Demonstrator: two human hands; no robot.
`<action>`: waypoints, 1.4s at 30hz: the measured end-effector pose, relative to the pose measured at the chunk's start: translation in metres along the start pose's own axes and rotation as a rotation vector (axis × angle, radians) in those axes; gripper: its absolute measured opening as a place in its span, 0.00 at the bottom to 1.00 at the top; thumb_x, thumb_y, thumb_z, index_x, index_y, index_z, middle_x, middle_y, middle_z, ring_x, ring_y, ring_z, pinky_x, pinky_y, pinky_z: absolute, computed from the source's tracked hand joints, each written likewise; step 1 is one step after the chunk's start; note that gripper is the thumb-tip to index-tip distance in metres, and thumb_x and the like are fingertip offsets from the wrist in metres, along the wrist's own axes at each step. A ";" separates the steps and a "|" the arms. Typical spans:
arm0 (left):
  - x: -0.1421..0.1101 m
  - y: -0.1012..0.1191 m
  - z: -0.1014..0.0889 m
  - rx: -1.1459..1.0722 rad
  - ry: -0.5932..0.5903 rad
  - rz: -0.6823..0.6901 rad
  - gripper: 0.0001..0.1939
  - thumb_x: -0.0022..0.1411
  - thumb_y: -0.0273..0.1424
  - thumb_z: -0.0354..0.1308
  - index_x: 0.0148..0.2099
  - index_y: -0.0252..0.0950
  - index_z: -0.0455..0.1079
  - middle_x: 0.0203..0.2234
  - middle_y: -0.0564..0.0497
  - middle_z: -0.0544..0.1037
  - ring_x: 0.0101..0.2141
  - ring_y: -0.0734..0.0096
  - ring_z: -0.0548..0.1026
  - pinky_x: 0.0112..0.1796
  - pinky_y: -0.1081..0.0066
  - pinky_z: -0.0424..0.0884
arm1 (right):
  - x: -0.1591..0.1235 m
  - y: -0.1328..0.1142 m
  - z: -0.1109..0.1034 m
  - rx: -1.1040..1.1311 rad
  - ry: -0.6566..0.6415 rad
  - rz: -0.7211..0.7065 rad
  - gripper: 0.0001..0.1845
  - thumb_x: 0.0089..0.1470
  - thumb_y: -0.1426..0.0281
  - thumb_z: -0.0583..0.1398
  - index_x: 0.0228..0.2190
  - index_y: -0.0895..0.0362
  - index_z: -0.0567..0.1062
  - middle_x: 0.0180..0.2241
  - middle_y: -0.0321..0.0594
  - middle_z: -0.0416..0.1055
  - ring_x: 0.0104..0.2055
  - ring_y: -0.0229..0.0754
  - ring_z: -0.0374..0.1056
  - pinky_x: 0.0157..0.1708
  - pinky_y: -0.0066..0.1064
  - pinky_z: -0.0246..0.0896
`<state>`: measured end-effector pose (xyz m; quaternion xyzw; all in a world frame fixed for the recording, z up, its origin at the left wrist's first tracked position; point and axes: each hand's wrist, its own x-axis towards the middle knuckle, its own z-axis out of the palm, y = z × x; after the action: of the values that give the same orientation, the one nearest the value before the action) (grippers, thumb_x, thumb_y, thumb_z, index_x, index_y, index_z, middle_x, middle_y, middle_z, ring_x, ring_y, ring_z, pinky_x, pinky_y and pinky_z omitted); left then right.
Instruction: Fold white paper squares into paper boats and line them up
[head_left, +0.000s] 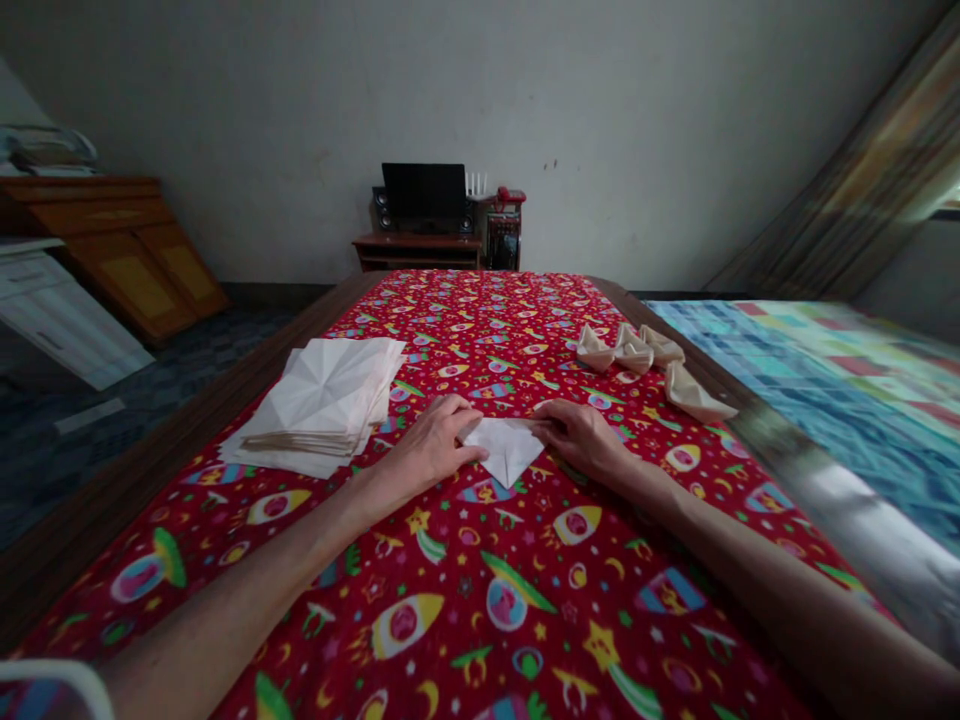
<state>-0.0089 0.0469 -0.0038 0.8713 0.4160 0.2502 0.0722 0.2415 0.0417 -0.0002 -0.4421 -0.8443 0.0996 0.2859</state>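
A small sheet of white paper (pixel 508 452), folded to a triangle with its point toward me, lies on the red patterned cloth (pixel 480 610). My left hand (pixel 441 438) grips its left corner, with the thumb on top and the fingers curled at the far edge. At the right corner, my right hand (pixel 581 432) pinches the paper between thumb and fingers. To the left is a stack of creased white paper sheets (pixel 322 400). Several folded paper boats (pixel 634 348) sit at the right, beyond my right hand, one of them nearer to me than the others.
The cloth covers a long dark wooden table (pixel 97 510). Past its far end stand a monitor (pixel 424 190) and speakers on a small desk (pixel 416 248). A bed (pixel 817 400) is on the right; a wooden cabinet (pixel 142 250) is on the left.
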 end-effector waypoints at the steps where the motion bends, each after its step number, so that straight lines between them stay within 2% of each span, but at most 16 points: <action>1: 0.000 0.001 0.000 0.007 0.000 -0.012 0.20 0.51 0.35 0.66 0.46 0.36 0.71 0.41 0.48 0.70 0.43 0.62 0.70 0.46 0.65 0.69 | -0.001 0.001 0.001 -0.022 0.019 -0.027 0.09 0.55 0.70 0.55 0.34 0.59 0.74 0.32 0.42 0.73 0.32 0.39 0.67 0.31 0.27 0.59; 6: 0.005 0.004 -0.001 0.007 -0.005 -0.044 0.22 0.48 0.32 0.68 0.47 0.36 0.71 0.41 0.47 0.71 0.44 0.61 0.69 0.47 0.63 0.68 | -0.009 -0.003 0.003 -0.141 0.071 -0.114 0.10 0.58 0.71 0.54 0.37 0.59 0.74 0.38 0.46 0.71 0.38 0.41 0.65 0.37 0.31 0.60; 14: 0.010 0.008 -0.005 -0.005 -0.068 -0.075 0.30 0.48 0.30 0.67 0.55 0.36 0.66 0.43 0.46 0.72 0.46 0.60 0.70 0.49 0.62 0.68 | -0.011 -0.003 0.005 -0.260 0.066 -0.077 0.10 0.59 0.67 0.53 0.35 0.58 0.73 0.35 0.44 0.69 0.37 0.42 0.63 0.37 0.33 0.58; 18: 0.015 0.009 -0.007 -0.086 -0.135 -0.148 0.37 0.48 0.29 0.66 0.60 0.38 0.59 0.53 0.44 0.69 0.52 0.58 0.68 0.53 0.60 0.64 | -0.012 -0.003 0.004 -0.270 0.094 -0.092 0.13 0.58 0.65 0.54 0.43 0.58 0.70 0.37 0.46 0.68 0.39 0.44 0.63 0.38 0.35 0.59; 21: 0.018 0.005 -0.007 -0.190 -0.186 -0.200 0.39 0.47 0.30 0.66 0.61 0.38 0.58 0.52 0.45 0.72 0.50 0.58 0.71 0.50 0.61 0.67 | -0.010 -0.003 0.003 -0.229 0.063 -0.137 0.17 0.58 0.62 0.55 0.47 0.57 0.67 0.40 0.46 0.67 0.40 0.44 0.63 0.40 0.36 0.59; 24: 0.020 0.001 -0.008 -0.266 -0.202 -0.248 0.36 0.47 0.30 0.64 0.60 0.38 0.61 0.44 0.48 0.77 0.43 0.61 0.75 0.43 0.66 0.70 | -0.006 -0.005 0.001 -0.184 0.005 -0.117 0.16 0.56 0.60 0.57 0.43 0.56 0.70 0.38 0.44 0.66 0.39 0.43 0.63 0.38 0.34 0.59; 26: 0.021 0.000 -0.009 -0.295 -0.203 -0.241 0.32 0.47 0.30 0.64 0.56 0.38 0.66 0.43 0.50 0.78 0.41 0.63 0.76 0.41 0.69 0.70 | -0.002 -0.008 0.000 -0.168 -0.027 -0.067 0.13 0.54 0.61 0.59 0.38 0.56 0.71 0.35 0.42 0.66 0.37 0.42 0.62 0.35 0.33 0.59; 28: 0.022 0.000 -0.009 -0.290 -0.206 -0.222 0.25 0.47 0.31 0.63 0.50 0.38 0.71 0.42 0.51 0.78 0.39 0.65 0.76 0.39 0.71 0.70 | 0.002 -0.011 -0.001 -0.148 -0.040 -0.013 0.11 0.52 0.62 0.61 0.34 0.57 0.71 0.34 0.40 0.66 0.35 0.41 0.62 0.33 0.31 0.58; 30: 0.023 0.001 -0.010 -0.266 -0.211 -0.222 0.18 0.47 0.32 0.62 0.43 0.37 0.74 0.35 0.53 0.79 0.34 0.68 0.75 0.34 0.74 0.68 | 0.004 -0.012 -0.001 -0.119 -0.032 0.017 0.11 0.50 0.64 0.62 0.34 0.57 0.71 0.33 0.39 0.66 0.34 0.40 0.62 0.31 0.30 0.57; 34: 0.024 0.002 -0.009 -0.219 -0.193 -0.252 0.10 0.48 0.33 0.60 0.33 0.35 0.75 0.24 0.55 0.76 0.26 0.72 0.72 0.27 0.76 0.62 | 0.005 -0.010 0.002 -0.048 -0.021 0.046 0.07 0.48 0.69 0.62 0.31 0.58 0.71 0.28 0.36 0.67 0.30 0.38 0.61 0.30 0.28 0.55; 37: 0.024 0.001 -0.007 -0.200 -0.172 -0.255 0.09 0.50 0.34 0.59 0.31 0.35 0.74 0.23 0.55 0.75 0.26 0.72 0.72 0.26 0.76 0.61 | 0.003 -0.009 0.002 -0.073 0.030 0.004 0.02 0.49 0.71 0.60 0.27 0.58 0.71 0.27 0.38 0.67 0.32 0.39 0.61 0.32 0.30 0.56; 39: 0.023 0.001 -0.007 -0.193 -0.168 -0.238 0.08 0.51 0.34 0.58 0.31 0.35 0.74 0.24 0.54 0.75 0.27 0.72 0.72 0.27 0.76 0.61 | 0.002 -0.009 0.001 -0.096 0.045 -0.036 0.04 0.51 0.70 0.60 0.26 0.57 0.72 0.29 0.39 0.67 0.33 0.40 0.61 0.34 0.31 0.56; 42: 0.022 0.004 -0.008 -0.186 -0.171 -0.209 0.08 0.52 0.34 0.58 0.31 0.35 0.73 0.27 0.53 0.76 0.29 0.70 0.72 0.29 0.75 0.62 | 0.001 -0.010 0.000 -0.058 -0.009 -0.038 0.07 0.51 0.67 0.60 0.26 0.58 0.72 0.29 0.40 0.67 0.32 0.39 0.61 0.32 0.30 0.56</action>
<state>0.0014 0.0604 0.0129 0.8309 0.4718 0.2037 0.2134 0.2343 0.0362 0.0049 -0.4337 -0.8564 0.0718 0.2708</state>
